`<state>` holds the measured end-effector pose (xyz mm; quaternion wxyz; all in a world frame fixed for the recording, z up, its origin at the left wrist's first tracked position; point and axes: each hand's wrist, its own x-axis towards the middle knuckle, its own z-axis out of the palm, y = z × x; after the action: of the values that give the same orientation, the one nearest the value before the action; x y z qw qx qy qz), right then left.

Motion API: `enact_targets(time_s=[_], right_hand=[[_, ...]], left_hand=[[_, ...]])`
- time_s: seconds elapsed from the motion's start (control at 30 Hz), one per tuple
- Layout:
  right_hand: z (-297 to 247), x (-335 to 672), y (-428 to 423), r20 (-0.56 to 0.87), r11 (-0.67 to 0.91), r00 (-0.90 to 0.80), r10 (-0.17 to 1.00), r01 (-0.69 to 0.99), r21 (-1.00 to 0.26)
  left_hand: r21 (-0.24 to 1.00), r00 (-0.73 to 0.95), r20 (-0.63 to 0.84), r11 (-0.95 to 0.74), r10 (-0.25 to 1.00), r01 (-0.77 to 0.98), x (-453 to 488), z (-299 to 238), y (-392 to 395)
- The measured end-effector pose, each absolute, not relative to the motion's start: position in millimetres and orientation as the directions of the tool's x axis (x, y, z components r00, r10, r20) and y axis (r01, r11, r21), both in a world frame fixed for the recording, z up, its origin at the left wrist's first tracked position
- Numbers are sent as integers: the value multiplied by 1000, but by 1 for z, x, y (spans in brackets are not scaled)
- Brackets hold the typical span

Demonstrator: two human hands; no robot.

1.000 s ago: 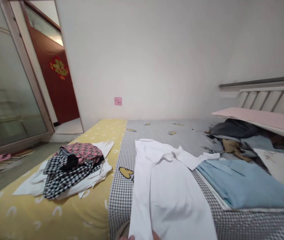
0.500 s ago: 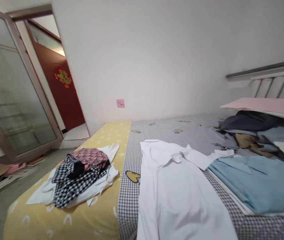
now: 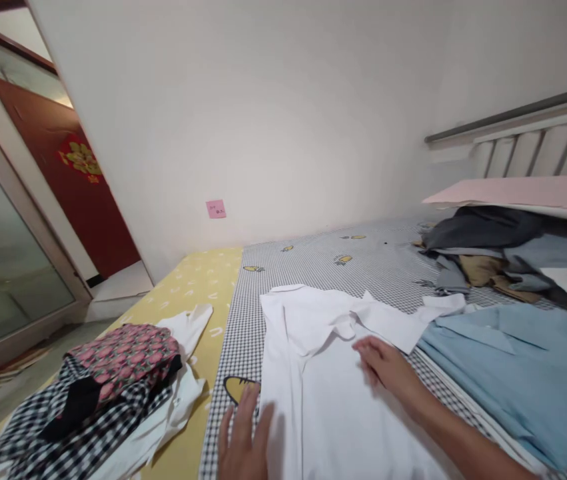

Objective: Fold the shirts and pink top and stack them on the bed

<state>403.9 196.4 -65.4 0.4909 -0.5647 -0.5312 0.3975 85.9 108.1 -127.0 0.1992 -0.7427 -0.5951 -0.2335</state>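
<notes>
A white collared shirt (image 3: 333, 413) lies spread on the checked bedsheet (image 3: 308, 263), its left side folded inward and one sleeve stretched out to the right. My left hand (image 3: 246, 437) is at the shirt's left edge, fingers spread and holding nothing. Over the upper middle of the shirt, just below the collar, is my right hand (image 3: 380, 360). Its fingers are loosely extended with nothing in them; whether they touch the cloth I cannot tell.
Folded blue shirts (image 3: 518, 380) lie to the right. A heap of clothes with a pink floral piece (image 3: 126, 353) is on the yellow cloth (image 3: 198, 280) at left. Dark garments (image 3: 483, 230) sit under a pink board (image 3: 518, 191) by the bed rail.
Both my hands have come into view from below, over the white shirt. The view has turned slightly to the right and closer to the bed. The shirt looks unchanged.
</notes>
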Motion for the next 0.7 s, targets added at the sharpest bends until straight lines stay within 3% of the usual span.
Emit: enact_targets(time_s=[0.07, 0.13, 0.2, 0.37, 0.53, 0.7], right_hand=[[-44, 397, 243, 200, 114, 141, 970, 465, -878], [-33, 385, 284, 254, 123, 94, 963, 682, -721], [-35, 373, 318, 235, 100, 58, 970, 789, -606], [-65, 359, 364, 132, 9, 46, 990, 921, -390], [-65, 382, 365, 139, 53, -17, 990, 966, -254], [-61, 423, 348, 103, -25, 38, 994, 991, -128]], left_hand=[[-112, 270, 585, -254, 765, 961, 104, -128, 164], [-94, 232, 538, -215, 810, 972, 116, -132, 209], [-44, 191, 454, -192, 870, 980, 121, -140, 236], [62, 144, 304, -170, 942, 983, 117, -155, 244], [129, 59, 356, -111, 933, 985, 124, -159, 243], [130, 48, 420, -113, 906, 985, 128, -162, 246]])
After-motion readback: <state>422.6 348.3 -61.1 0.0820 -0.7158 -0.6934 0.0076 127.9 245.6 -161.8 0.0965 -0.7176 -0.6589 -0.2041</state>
